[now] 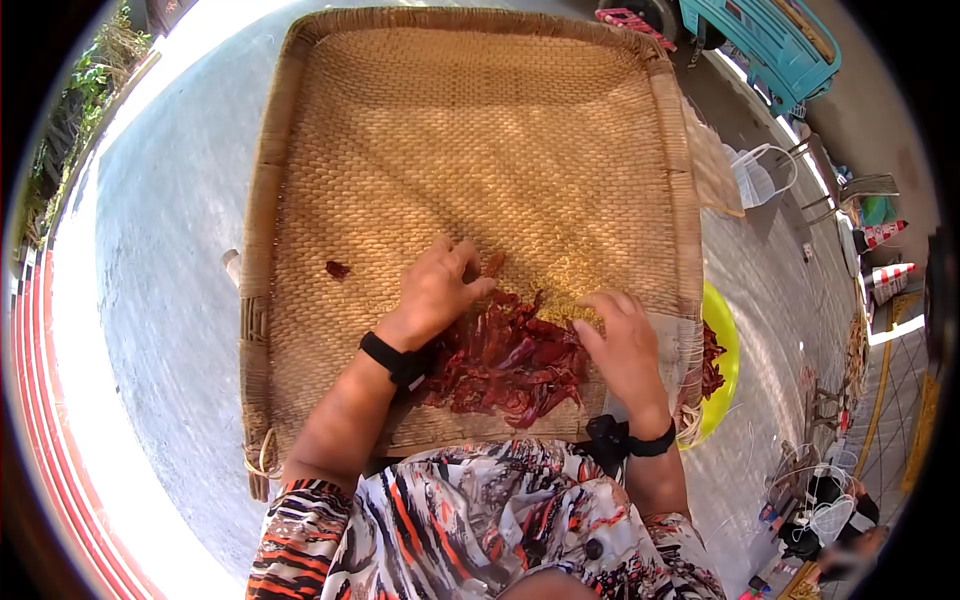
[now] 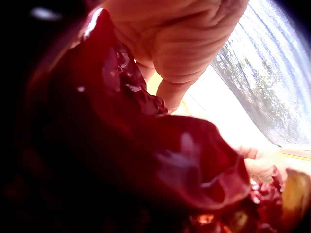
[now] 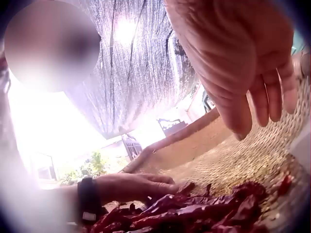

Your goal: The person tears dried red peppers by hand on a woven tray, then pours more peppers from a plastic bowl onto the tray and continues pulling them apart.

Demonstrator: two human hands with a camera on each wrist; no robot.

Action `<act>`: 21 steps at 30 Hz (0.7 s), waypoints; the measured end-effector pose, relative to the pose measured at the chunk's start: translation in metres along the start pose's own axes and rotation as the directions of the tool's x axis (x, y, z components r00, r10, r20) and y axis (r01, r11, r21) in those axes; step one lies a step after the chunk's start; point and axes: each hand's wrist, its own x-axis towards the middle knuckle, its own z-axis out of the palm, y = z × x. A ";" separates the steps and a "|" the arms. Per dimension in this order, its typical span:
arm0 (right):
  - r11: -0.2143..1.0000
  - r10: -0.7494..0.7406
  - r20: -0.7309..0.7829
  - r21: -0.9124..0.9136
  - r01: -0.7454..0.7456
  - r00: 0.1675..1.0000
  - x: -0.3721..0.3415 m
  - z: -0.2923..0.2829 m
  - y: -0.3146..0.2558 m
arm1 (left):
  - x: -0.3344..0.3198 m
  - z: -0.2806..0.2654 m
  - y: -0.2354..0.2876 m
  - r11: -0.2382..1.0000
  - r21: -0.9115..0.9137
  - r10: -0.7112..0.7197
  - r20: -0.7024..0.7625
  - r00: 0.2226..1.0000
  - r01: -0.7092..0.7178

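Observation:
A heap of dried red chilies (image 1: 510, 365) lies near the front edge of a woven tray (image 1: 450, 150), with small yellow seeds (image 1: 568, 278) scattered behind it. My left hand (image 1: 437, 292) is over the heap's left far side, thumb and fingers apart, fingertips beside a reddish chili piece (image 1: 494, 264). In the left wrist view, a glossy chili (image 2: 199, 165) hides much of that hand. My right hand (image 1: 622, 350) is at the heap's right edge, fingers loosely extended and nothing between them; the right wrist view shows its palm (image 3: 228, 58) above the weave.
One dark red chili piece (image 1: 338, 269) sits apart on the tray's left. A yellow-green basin (image 1: 718, 400) holding more chilies stands at the right, partly beneath the tray. Beyond are a white bag (image 1: 755, 180), a turquoise cart (image 1: 765, 45) and striped cones (image 1: 890, 275).

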 end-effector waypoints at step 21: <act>0.921 -0.369 0.033 0.144 0.361 0.929 0.063 0.065 -0.024 | 0.002 0.010 -0.020 0.994 -0.080 0.074 -0.010 0.997 -0.075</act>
